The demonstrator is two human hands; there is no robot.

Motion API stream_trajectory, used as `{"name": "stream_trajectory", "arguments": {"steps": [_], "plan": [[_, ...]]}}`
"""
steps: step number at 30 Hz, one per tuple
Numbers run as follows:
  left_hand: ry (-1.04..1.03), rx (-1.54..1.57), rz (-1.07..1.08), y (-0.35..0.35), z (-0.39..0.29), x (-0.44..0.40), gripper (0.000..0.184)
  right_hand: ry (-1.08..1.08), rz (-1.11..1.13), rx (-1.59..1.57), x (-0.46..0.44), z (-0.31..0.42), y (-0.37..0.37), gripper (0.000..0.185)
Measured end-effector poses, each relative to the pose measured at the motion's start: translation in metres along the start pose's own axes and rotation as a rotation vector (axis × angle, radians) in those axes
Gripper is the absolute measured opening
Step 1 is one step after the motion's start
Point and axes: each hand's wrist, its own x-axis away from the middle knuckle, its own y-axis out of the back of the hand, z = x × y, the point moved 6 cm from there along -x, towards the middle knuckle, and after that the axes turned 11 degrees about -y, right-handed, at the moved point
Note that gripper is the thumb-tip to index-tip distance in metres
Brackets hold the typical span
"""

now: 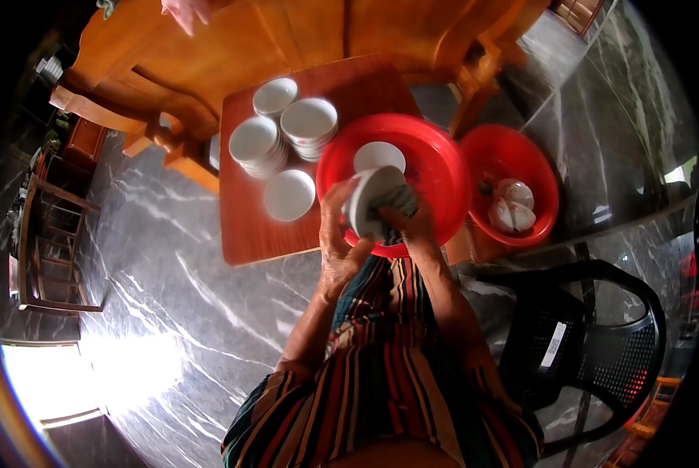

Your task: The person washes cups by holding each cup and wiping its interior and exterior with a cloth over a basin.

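My left hand [338, 243] grips the rim of a white bowl [363, 204], which is tilted over the near left side of a large red basin [452, 175]. Pressed against the bowl's inside is a dark grey cloth [396, 200], bunched under the fingers of my right hand [415, 226]. Another white bowl [380, 157] sits in the basin just beyond my hands. To the left, on the reddish-brown wooden table [244, 234], a single white bowl [289, 195] stands in front of stacks of white bowls [309, 121].
Right of the table is a second red basin [538, 156] with several white bowls [512, 204] in it. A black plastic chair [615, 351] stands at my right. Behind the table runs a wooden bench [287, 39]. A wooden chair [57, 242] is far left on the marbled floor [170, 234].
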Motion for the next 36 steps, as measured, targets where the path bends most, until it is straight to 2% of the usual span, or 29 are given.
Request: {"name": "stream_trajectory", "arguments": {"steps": [1, 3, 5, 7, 9, 11, 13, 17, 19, 21, 22, 24, 25, 27, 29, 31, 32, 33, 36], "plan": [[-0.047, -0.070, 0.084, -0.003, -0.005, -0.002, 0.071, 0.460, -0.139, 0.621, 0.003, 0.015, 0.002, 0.041], [-0.045, -0.118, 0.180, -0.007, -0.006, -0.001, 0.073, 0.924, -0.274, 1.237, 0.010, 0.014, -0.009, 0.037], [0.015, -0.120, 0.258, -0.009, -0.005, 0.000, 0.075, 0.311, -0.009, -0.075, -0.002, 0.041, 0.006, 0.033], [0.053, -0.102, 0.288, -0.008, -0.006, -0.003, 0.075, 0.186, 0.004, -0.187, -0.008, 0.049, 0.007, 0.033], [0.091, -0.084, 0.316, -0.009, -0.006, -0.006, 0.075, 0.474, -0.179, 0.654, -0.008, 0.063, 0.013, 0.035], [0.236, -0.013, 0.379, -0.012, -0.001, -0.004, 0.075, 0.550, -0.189, 0.741, -0.006, 0.074, 0.013, 0.039], [0.233, -0.035, 0.406, -0.013, -0.001, -0.005, 0.076, 0.776, -0.121, 0.928, 0.003, 0.090, -0.001, 0.043], [0.334, -0.039, 0.416, -0.014, 0.006, -0.001, 0.075, 0.890, -0.053, 1.062, 0.014, 0.104, -0.017, 0.044], [0.350, -0.051, 0.410, -0.014, 0.009, 0.002, 0.075, 0.922, -0.065, 1.057, 0.013, 0.104, -0.018, 0.044], [0.356, 0.044, 0.296, -0.014, 0.012, 0.006, 0.074, 0.704, -0.173, 0.966, 0.004, 0.101, -0.010, 0.038], [0.357, 0.043, 0.296, -0.016, 0.019, 0.008, 0.074, 0.703, -0.172, 0.966, 0.002, 0.099, -0.008, 0.038], [0.159, 0.117, 0.139, -0.013, 0.022, 0.007, 0.073, 0.384, -0.194, 0.748, -0.014, 0.082, 0.011, 0.027], [0.158, 0.118, 0.139, -0.013, 0.022, 0.006, 0.073, 0.384, -0.195, 0.749, -0.019, 0.072, 0.013, 0.027], [0.154, 0.062, 0.072, -0.010, 0.022, 0.003, 0.072, 0.372, -0.106, 0.285, -0.023, 0.057, 0.019, 0.021], [0.099, 0.014, 0.075, -0.010, 0.016, 0.000, 0.072, 0.296, -0.090, 0.235, -0.018, 0.048, 0.014, 0.021], [0.030, -0.140, 0.086, -0.011, 0.004, -0.003, 0.073, 0.109, -0.019, -0.150, -0.014, 0.040, 0.003, 0.021], [0.032, -0.140, 0.086, -0.012, 0.001, -0.003, 0.073, -0.007, -0.099, -0.088, -0.006, 0.043, -0.003, 0.022], [-0.004, -0.143, 0.079, -0.014, -0.004, -0.004, 0.073, -0.009, -0.099, -0.088, -0.012, 0.023, 0.003, 0.022], [-0.069, -0.209, 0.089, -0.014, -0.009, -0.005, 0.074, 0.188, -0.221, 0.022, -0.032, -0.038, 0.024, 0.023]]}}
